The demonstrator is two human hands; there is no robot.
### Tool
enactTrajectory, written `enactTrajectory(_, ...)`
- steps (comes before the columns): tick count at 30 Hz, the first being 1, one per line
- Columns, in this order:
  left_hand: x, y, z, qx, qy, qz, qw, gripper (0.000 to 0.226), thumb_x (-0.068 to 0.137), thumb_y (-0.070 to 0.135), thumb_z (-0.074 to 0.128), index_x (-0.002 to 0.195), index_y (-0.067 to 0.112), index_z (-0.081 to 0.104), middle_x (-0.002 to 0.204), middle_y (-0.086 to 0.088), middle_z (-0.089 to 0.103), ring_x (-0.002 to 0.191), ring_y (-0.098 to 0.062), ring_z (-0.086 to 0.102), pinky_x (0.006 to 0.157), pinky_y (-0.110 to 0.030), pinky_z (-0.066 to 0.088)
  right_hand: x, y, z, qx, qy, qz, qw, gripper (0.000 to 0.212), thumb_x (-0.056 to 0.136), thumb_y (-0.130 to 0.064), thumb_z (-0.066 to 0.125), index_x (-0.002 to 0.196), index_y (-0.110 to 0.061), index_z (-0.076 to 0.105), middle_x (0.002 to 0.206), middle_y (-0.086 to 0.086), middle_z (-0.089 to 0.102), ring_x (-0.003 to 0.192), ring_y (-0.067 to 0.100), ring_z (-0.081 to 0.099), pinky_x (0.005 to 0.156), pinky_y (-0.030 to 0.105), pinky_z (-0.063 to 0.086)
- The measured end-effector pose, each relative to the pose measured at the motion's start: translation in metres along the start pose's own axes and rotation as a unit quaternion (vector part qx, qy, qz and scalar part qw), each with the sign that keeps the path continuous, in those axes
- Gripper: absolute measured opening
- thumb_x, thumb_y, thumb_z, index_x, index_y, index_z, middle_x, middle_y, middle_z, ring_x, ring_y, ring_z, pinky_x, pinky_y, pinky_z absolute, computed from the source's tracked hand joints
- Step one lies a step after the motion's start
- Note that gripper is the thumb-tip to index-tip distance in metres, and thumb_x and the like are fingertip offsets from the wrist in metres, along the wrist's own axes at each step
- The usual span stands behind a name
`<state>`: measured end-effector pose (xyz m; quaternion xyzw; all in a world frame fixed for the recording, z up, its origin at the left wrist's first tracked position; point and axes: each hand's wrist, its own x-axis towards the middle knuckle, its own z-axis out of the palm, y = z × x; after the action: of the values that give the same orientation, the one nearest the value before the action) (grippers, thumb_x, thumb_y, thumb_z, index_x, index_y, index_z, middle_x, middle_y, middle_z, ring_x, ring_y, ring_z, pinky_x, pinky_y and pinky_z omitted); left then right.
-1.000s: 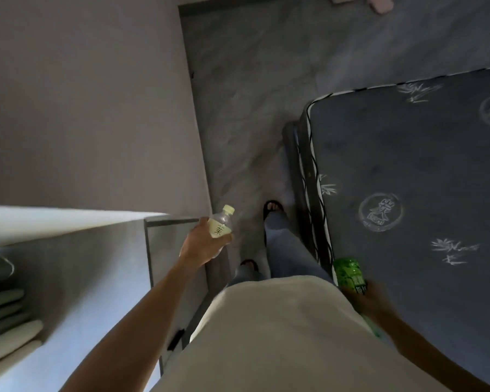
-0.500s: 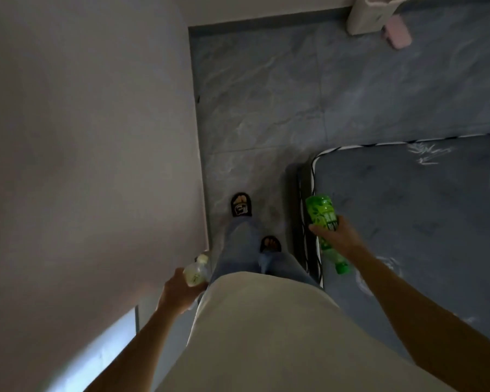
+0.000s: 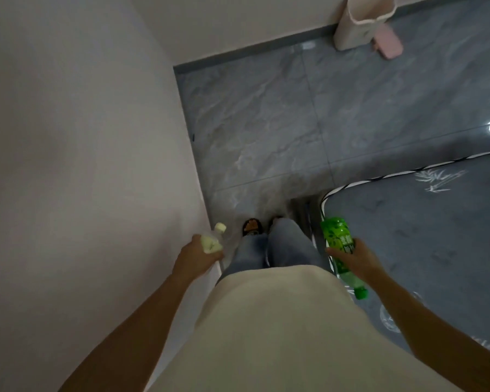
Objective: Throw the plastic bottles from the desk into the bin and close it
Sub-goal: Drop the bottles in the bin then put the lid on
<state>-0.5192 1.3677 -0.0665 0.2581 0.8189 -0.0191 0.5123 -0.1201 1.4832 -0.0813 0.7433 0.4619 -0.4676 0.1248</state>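
Note:
My left hand [image 3: 196, 256] is shut on a small clear bottle [image 3: 213, 239] with a pale yellow cap and label, held low beside the wall. My right hand [image 3: 355, 257] grips a green plastic bottle [image 3: 340, 250] around its middle, cap pointing down, over the corner of the mattress. A cream bin [image 3: 361, 22] stands against the far wall at the top right, its top open. Its pink lid [image 3: 388, 43] hangs down at its right side.
A white wall [image 3: 82, 165] runs along my left. A dark grey mattress [image 3: 436, 236] with a striped edge fills the right. Between them lies grey marble-look tiled floor [image 3: 266, 123], leading to the bin. My legs and sandals show below.
I have walked forward past the desk, which has dropped out of view. The bin has come more fully into view at the top right. Both hands still hold their bottles.

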Motion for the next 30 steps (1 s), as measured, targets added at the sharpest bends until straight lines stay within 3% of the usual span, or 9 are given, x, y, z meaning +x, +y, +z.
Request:
enactTrajectory(5, 0.056, 0.119, -0.048, 0.045, 0.011, 0.079, 0.996, 0.076, 0.070, 0.061, 0.081, 0.128, 0.021, 0.050, 0.114, -0.003, 0.066, 0.092, -0.022, 0.063, 0.068, -0.031, 0.051, 0.015, 0.005, -0.016, 0.026, 0.004, 0.068, 0.997, 0.056, 0.074, -0.052, 0.081, 0.107, -0.011, 0.062, 0.087, 0.012, 0.069, 0.076, 0.027, 0.065, 0.068, 0.033, 0.046)
enactTrajectory(9, 0.091, 0.209, -0.074, 0.081, 0.008, 0.114, 0.990, 0.080, 0.069, 0.061, 0.081, 0.131, 0.020, 0.051, 0.114, -0.002, 0.064, 0.100, -0.026, 0.064, 0.083, -0.040, 0.058, 0.040, -0.010, -0.039, 0.067, -0.017, 0.115, 0.991, 0.051, 0.074, -0.047, 0.083, 0.099, -0.006, 0.066, 0.085, 0.017, 0.073, 0.077, 0.029, 0.069, 0.072, 0.039, 0.053)
enactTrajectory(12, 0.112, 0.258, -0.088, 0.100, -0.001, 0.119, 0.988, 0.079, 0.071, 0.060, 0.081, 0.131, 0.019, 0.049, 0.113, -0.002, 0.063, 0.096, -0.023, 0.060, 0.081, -0.037, 0.054, 0.064, -0.033, -0.064, 0.105, -0.013, 0.140, 0.984, 0.049, 0.075, -0.043, 0.084, 0.097, -0.003, 0.067, 0.088, 0.022, 0.073, 0.079, 0.031, 0.070, 0.073, 0.040, 0.053)
enactTrajectory(16, 0.135, 0.299, -0.108, 0.117, -0.006, 0.102, 0.988, 0.079, 0.070, 0.057, 0.083, 0.132, 0.018, 0.051, 0.119, -0.008, 0.068, 0.102, -0.031, 0.066, 0.086, -0.043, 0.060, 0.103, -0.083, -0.107, 0.129, 0.012, 0.128, 0.983, 0.051, 0.075, -0.042, 0.084, 0.103, -0.008, 0.059, 0.096, 0.019, 0.068, 0.074, 0.025, 0.058, 0.071, 0.034, 0.043)
enactTrajectory(20, 0.148, 0.328, -0.130, 0.147, -0.022, 0.086, 0.985, 0.075, 0.070, 0.060, 0.079, 0.133, 0.024, 0.058, 0.121, -0.011, 0.073, 0.108, -0.034, 0.069, 0.084, -0.035, 0.055, 0.153, -0.139, -0.159, 0.162, 0.017, 0.099, 0.982, 0.062, 0.075, -0.045, 0.083, 0.116, -0.006, 0.059, 0.103, 0.017, 0.066, 0.096, 0.033, 0.064, 0.085, 0.043, 0.052)
enactTrajectory(22, 0.159, 0.340, -0.141, 0.163, -0.043, 0.063, 0.984, 0.066, 0.068, 0.056, 0.081, 0.123, 0.023, 0.065, 0.109, -0.011, 0.077, 0.098, -0.033, 0.072, 0.084, -0.039, 0.059, 0.178, -0.166, -0.186, 0.174, 0.029, 0.089, 0.980, 0.068, 0.073, -0.049, 0.083, 0.120, -0.007, 0.056, 0.108, 0.016, 0.066, 0.104, 0.035, 0.064, 0.089, 0.044, 0.052)
enactTrajectory(24, 0.172, 0.355, -0.151, 0.178, -0.055, 0.050, 0.981, 0.059, 0.067, 0.053, 0.082, 0.116, 0.023, 0.070, 0.105, -0.012, 0.077, 0.094, -0.033, 0.073, 0.084, -0.040, 0.060, 0.202, -0.190, -0.211, 0.170, 0.052, 0.079, 0.981, 0.073, 0.070, -0.057, 0.081, 0.121, -0.011, 0.055, 0.108, 0.014, 0.066, 0.104, 0.035, 0.064, 0.086, 0.040, 0.050)
enactTrajectory(30, 0.216, 0.425, -0.178, 0.211, -0.066, 0.038, 0.975, 0.069, 0.078, 0.060, 0.075, 0.136, 0.025, 0.060, 0.123, -0.009, 0.070, 0.110, -0.032, 0.068, 0.086, -0.035, 0.052, 0.260, -0.243, -0.280, 0.173, 0.071, 0.080, 0.979, 0.080, 0.066, -0.069, 0.075, 0.124, -0.017, 0.052, 0.103, 0.008, 0.062, 0.089, 0.027, 0.057, 0.081, 0.034, 0.046)
